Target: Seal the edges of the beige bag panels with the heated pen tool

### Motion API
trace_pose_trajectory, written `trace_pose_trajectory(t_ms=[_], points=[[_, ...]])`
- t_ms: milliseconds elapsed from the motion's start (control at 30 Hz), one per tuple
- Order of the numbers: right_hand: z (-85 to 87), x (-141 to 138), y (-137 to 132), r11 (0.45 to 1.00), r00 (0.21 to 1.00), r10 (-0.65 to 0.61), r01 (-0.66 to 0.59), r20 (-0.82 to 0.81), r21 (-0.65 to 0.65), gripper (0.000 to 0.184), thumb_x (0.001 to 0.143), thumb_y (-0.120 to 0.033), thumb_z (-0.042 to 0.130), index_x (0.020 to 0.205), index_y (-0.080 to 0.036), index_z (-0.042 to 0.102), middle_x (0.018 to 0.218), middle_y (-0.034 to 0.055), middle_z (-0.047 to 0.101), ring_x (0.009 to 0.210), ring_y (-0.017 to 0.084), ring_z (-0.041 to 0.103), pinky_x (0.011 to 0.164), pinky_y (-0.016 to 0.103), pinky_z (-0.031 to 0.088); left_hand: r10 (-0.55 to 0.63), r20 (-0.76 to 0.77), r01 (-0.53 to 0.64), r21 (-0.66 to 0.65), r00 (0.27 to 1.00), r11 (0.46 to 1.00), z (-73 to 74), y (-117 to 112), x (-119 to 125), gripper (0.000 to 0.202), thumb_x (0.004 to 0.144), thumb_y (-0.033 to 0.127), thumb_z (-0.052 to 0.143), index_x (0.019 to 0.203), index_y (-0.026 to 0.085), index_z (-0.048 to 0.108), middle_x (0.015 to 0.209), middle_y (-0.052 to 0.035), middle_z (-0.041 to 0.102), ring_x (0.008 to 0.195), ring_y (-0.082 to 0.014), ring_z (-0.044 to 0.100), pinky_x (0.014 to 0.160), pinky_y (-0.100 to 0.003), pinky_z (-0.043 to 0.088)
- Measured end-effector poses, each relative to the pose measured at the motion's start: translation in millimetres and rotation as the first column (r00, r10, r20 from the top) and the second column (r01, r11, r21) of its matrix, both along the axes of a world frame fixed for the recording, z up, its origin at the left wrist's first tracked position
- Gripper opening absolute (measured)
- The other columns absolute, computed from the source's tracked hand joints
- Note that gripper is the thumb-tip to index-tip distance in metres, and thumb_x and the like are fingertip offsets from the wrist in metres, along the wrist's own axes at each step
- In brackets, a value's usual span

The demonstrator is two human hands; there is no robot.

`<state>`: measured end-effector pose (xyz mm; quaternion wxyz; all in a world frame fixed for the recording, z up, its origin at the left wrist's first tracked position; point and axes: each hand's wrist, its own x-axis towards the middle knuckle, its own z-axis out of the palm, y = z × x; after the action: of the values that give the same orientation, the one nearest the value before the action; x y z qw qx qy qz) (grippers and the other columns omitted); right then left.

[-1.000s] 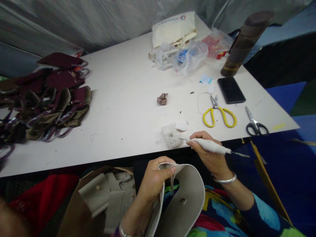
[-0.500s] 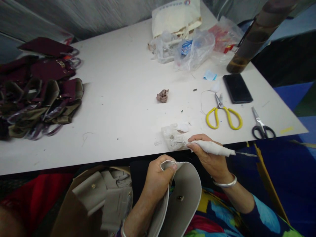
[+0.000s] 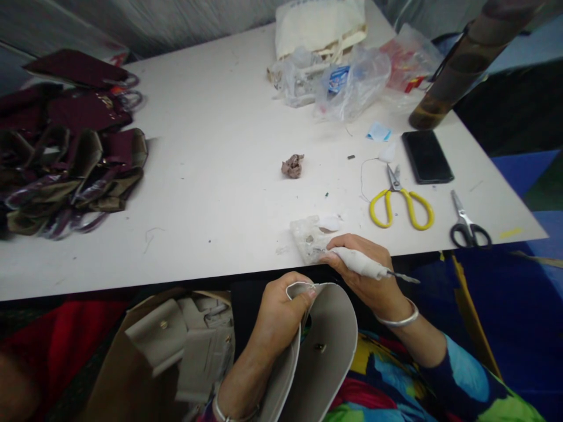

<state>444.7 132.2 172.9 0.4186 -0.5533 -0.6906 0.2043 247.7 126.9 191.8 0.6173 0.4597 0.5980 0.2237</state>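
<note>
My left hand [image 3: 281,316] pinches the upper edge of a light grey bag piece [image 3: 332,334], its mouth gaping and a small metal fitting showing inside. In my right hand [image 3: 369,275] is a white-wrapped tool [image 3: 363,262] with a thin metal rod sticking out of its back end. The front tip of this tool reaches a translucent, crumpled patch [image 3: 303,234] at the table's near edge; whether it touches is hard to make out. A small white scrap [image 3: 329,223] lies beside the patch.
Yellow-handled scissors [image 3: 401,202], black-handled scissors [image 3: 468,225] and a phone [image 3: 427,157] lie at right, near a tall bottle [image 3: 453,70]. Plastic bags [image 3: 352,88] sit at the back. Maroon bags [image 3: 88,108] are piled left. A box [image 3: 118,363] below holds grey pieces.
My right hand has moved slightly left with the tool, bringing its tip further over the translucent patch. My left hand keeps its hold on the bag piece. The view has shifted a little.
</note>
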Motion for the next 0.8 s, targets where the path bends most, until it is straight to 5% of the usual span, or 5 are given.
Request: trace_pose_trajectory(t_ms=[100, 267, 433, 800], points=[[2.9, -2, 4, 0.999, 0.999, -0.006, 0.004, -0.045, -0.054, 0.03, 0.107, -0.046, 0.062, 0.094, -0.02, 0.066, 0.086, 0.0044, 0.069, 0.077, 0.02, 0.064, 0.073, 0.034, 0.047, 0.001, 0.011, -0.001, 0.002, 1.0, 1.0, -0.7, 0, 0, 0.017, 0.074, 0.031, 0.075, 0.077, 0.015, 0.072, 0.066, -0.0014, 0.065, 0.061, -0.0154, 0.054, 0.059, -0.025, 0.041], [4.4, 1, -4, 0.987, 0.922, -0.121, 0.071, -0.368, -0.146, 0.031, 0.104, -0.049, 0.065, 0.093, -0.021, 0.067, 0.079, 0.001, 0.066, 0.071, 0.018, 0.061, 0.069, 0.03, 0.048, -0.007, 0.013, 0.007, 0.004, 1.0, 1.0, -0.2, -1, -1, 0.017, 0.075, 0.031, 0.075, 0.079, 0.015, 0.073, 0.068, -0.0022, 0.067, 0.063, -0.0158, 0.056, 0.061, -0.026, 0.042], [-6.4, 2, -24, 0.931, 0.746, -0.082, -0.18, -0.661, -0.318, 0.031, 0.105, -0.046, 0.066, 0.091, -0.019, 0.067, 0.068, -0.0013, 0.065, 0.06, 0.015, 0.06, 0.058, 0.025, 0.045, -0.052, 0.03, 0.052, -0.003, 0.998, 0.999, -0.1, -4, 2, 0.019, 0.076, 0.033, 0.075, 0.079, 0.015, 0.072, 0.068, -0.0017, 0.065, 0.063, -0.0156, 0.055, 0.061, -0.026, 0.042], [-8.7, 8, -33, 0.918, 0.801, -0.066, -0.185, -0.594, -0.352, 0.031, 0.104, -0.041, 0.064, 0.083, -0.019, 0.065, 0.065, -0.0023, 0.058, 0.059, 0.014, 0.053, 0.057, 0.026, 0.039, -0.127, 0.013, 0.127, 0.018, 0.992, 0.992, 1.3, -12, 7, 0.021, 0.077, 0.036, 0.073, 0.083, 0.015, 0.072, 0.074, -0.0045, 0.069, 0.069, -0.0186, 0.058, 0.066, -0.029, 0.044]])
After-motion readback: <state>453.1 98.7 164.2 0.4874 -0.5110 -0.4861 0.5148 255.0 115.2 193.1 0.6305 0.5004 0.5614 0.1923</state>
